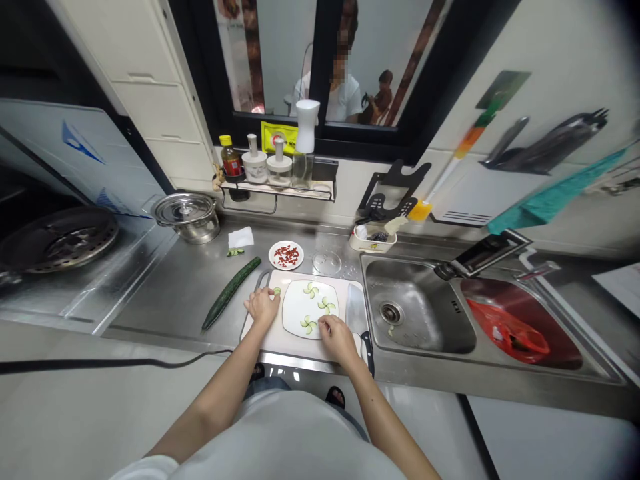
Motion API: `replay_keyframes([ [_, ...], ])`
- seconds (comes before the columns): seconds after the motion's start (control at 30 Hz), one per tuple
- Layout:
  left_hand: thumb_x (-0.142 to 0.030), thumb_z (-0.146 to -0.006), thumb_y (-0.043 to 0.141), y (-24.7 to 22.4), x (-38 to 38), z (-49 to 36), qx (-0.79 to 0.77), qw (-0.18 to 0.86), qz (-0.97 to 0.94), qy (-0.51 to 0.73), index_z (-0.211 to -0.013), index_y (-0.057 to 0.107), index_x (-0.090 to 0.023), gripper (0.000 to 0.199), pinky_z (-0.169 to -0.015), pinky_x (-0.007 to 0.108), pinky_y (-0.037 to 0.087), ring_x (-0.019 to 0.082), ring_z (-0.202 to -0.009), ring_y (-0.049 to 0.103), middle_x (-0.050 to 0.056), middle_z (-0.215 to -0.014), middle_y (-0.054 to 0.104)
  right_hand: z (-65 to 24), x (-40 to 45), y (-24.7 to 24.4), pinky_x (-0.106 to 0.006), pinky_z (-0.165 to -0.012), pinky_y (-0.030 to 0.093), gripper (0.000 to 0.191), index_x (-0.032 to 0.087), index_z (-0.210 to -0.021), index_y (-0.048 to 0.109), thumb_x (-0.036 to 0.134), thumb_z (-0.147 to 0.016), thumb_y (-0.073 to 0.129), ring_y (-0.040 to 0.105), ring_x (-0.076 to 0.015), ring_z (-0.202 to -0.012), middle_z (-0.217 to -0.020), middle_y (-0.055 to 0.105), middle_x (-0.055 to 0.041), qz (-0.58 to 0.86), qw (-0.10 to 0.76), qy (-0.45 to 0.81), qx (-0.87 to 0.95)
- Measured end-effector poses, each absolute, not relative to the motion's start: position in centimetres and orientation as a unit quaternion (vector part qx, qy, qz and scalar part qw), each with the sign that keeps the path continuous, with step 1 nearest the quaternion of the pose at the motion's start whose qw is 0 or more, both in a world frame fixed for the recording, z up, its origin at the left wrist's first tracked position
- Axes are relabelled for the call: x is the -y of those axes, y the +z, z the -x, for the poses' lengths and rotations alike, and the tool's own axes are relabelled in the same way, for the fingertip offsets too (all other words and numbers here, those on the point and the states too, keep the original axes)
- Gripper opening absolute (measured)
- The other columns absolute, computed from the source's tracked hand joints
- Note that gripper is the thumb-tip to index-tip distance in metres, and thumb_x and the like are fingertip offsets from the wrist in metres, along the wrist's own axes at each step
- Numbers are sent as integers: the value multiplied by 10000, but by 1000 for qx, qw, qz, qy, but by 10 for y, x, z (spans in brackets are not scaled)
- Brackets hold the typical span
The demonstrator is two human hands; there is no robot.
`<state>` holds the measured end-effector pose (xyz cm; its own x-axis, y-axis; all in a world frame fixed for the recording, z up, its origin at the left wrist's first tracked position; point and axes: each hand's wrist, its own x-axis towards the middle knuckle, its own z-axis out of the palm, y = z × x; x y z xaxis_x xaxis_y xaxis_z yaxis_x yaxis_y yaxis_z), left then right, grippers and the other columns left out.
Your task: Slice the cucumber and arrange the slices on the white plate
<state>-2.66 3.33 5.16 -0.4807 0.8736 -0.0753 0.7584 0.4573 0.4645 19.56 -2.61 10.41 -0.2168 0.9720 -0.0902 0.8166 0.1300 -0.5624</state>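
Note:
On a pale cutting board (273, 341) lies a white squarish plate (293, 300) with three pinwheel shapes made of thin cucumber slices (327, 305). My left hand (261, 308) is over the board's left side, thumb and index finger closing at a small green cucumber piece (277, 291). At the plate's lower right edge is my right hand (339, 339), its fingers pinched beside the lowest pinwheel; what they hold, if anything, is too small to make out. A kitchen knife (356, 308) rests along the board's right side, its black handle toward me.
A whole cucumber (231, 293) lies left of the board. Behind stand a small plate of chopped red bits (286, 255) and a clear lid (327, 261). The sink (415, 300) is to the right, a lidded steel pot (187, 217) at the back left.

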Motion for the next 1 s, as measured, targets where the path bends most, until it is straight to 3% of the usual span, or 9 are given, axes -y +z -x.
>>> replay_keyframes([
  [0.27,-330,-806,565,52,-35,29,-817,204,-476,254,-874,662,-213,167,-915,422,355,251,-975,587,59,-903,706,-196,27,104,-234,-782,397,259,174,-888,647,204,-917,392,584,-159,-857,-903,664,-63,604,165,261,735],
  [0.5,-396,-645,697,58,-34,34,-682,428,-403,435,-842,651,-157,314,-672,258,466,154,-704,628,39,-758,680,-194,19,109,-242,-765,406,247,176,-899,652,217,-906,409,575,-158,-831,-913,664,-64,593,189,257,739],
  [0.7,-469,-543,775,91,-27,29,-601,496,-409,474,-804,659,-145,432,-639,258,476,155,-680,629,39,-699,672,-180,5,128,-249,-739,413,233,177,-885,652,243,-891,429,566,-163,-807,-869,658,-60,572,234,274,737],
  [1.0,-434,-584,782,127,-15,21,-555,517,-461,461,-889,657,-159,430,-718,296,498,175,-731,653,29,-705,686,-157,-8,144,-262,-745,455,223,195,-923,665,308,-846,488,595,-146,-775,-885,688,-31,531,349,370,678],
])
